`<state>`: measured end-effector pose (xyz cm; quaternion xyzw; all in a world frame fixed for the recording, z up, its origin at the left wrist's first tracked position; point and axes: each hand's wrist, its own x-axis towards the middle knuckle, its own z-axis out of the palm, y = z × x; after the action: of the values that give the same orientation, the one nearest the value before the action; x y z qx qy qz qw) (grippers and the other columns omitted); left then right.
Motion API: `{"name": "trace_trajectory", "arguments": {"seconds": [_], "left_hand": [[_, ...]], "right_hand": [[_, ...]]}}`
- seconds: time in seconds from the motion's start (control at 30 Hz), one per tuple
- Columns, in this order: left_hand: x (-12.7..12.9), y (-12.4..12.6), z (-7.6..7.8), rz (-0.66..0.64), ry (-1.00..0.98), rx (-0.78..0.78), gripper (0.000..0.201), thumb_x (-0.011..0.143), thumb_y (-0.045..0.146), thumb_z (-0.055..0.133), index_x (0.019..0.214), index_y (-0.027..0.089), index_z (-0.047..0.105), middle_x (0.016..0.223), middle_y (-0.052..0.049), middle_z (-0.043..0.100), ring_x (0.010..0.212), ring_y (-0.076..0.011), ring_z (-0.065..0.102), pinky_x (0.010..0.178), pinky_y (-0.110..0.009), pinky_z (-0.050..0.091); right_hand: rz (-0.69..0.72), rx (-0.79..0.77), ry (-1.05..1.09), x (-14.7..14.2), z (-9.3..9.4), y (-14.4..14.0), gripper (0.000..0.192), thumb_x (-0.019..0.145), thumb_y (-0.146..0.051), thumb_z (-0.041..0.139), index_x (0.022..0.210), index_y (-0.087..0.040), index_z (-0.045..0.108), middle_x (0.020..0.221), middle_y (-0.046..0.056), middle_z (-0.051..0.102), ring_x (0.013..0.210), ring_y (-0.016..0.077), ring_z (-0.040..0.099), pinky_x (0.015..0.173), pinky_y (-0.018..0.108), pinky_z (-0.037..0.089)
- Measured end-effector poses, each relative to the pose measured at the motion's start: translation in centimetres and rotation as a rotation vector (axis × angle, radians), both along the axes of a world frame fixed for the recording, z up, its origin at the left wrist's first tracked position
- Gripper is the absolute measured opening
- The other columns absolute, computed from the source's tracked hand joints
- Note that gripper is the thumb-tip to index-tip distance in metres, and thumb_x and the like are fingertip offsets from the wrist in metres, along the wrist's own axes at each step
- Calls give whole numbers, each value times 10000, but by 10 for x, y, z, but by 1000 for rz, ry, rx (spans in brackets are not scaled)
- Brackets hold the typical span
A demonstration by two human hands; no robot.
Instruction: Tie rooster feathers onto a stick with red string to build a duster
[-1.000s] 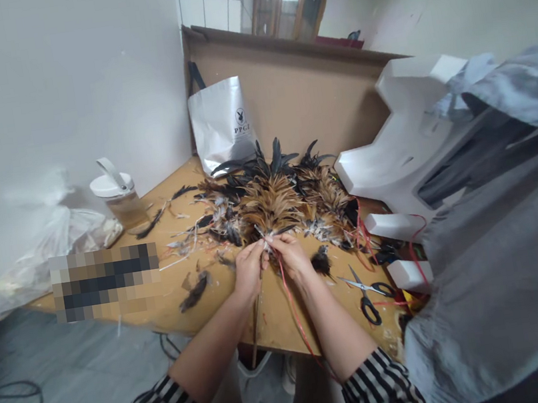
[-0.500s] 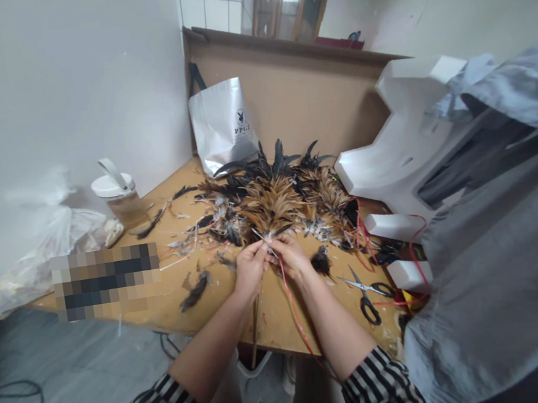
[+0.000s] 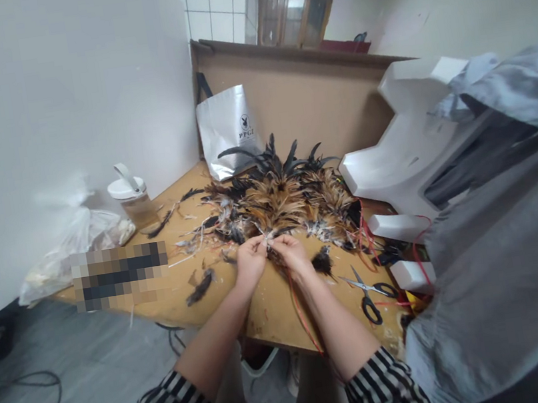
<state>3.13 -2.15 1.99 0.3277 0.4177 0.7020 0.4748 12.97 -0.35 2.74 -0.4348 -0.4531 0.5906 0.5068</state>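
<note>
A bundle of brown and black feathers (image 3: 274, 204) fans out over the table, its tips pointing away from me. At its base, my left hand (image 3: 251, 259) pinches with thumb and fingers. My right hand (image 3: 291, 253) is closed on the same spot, fingertips almost touching the left ones. A red string (image 3: 299, 311) runs from below the right hand toward the table's front edge; its upper end is hidden at the fingers. More feather bundles lie on both sides, one at the right (image 3: 332, 202) and one at the left (image 3: 228, 214).
Black-handled scissors (image 3: 368, 294) lie open at the right, near white foam pieces (image 3: 397, 226) and grey cloth (image 3: 502, 274). Loose feathers (image 3: 201, 286) are scattered leftward. Farther back stand a silver bag (image 3: 228, 130), a lidded cup (image 3: 135, 204) and a plastic bag (image 3: 75, 240).
Both hands stay pinched at the feather base. The red string hangs in a different curve, and a thin brown strip below my left wrist no longer shows. The view has shifted slightly.
</note>
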Motion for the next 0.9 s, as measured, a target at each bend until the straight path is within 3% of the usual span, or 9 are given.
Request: {"name": "trace_trajectory", "arguments": {"seconds": [0.17,0.4,0.67,0.9], "left_hand": [[1,-4,14,94,322,170,138,594,113,658,711,166,710,725,-59,638,712,-162,555,685,-254,418],[9,-16,20,224,625,276,220,687,128,596,854,217,710,726,-55,544,718,-171,492,740,-267,373],[16,-20,14,235,844,281,299,733,149,549,993,236,669,796,-72,498,794,-193,484,780,-290,363],[19,-20,10,284,1052,275,287,785,175,485,1020,192,649,852,-83,528,828,-185,506,794,-306,395]], "right_hand": [[-146,190,-14,-3,0,-4,259,571,-365,686,541,-168,520,426,-73,429,394,56,323,406,192,259],[-134,101,89,-1,-6,1,257,545,-377,710,600,-150,603,563,-16,595,506,93,492,534,223,402],[-139,-32,100,5,1,-2,267,521,-374,719,559,-149,580,410,-39,492,405,79,425,403,200,314],[-162,-30,81,6,2,-2,282,525,-379,704,576,-134,574,404,-39,474,384,66,403,384,192,283]]}}
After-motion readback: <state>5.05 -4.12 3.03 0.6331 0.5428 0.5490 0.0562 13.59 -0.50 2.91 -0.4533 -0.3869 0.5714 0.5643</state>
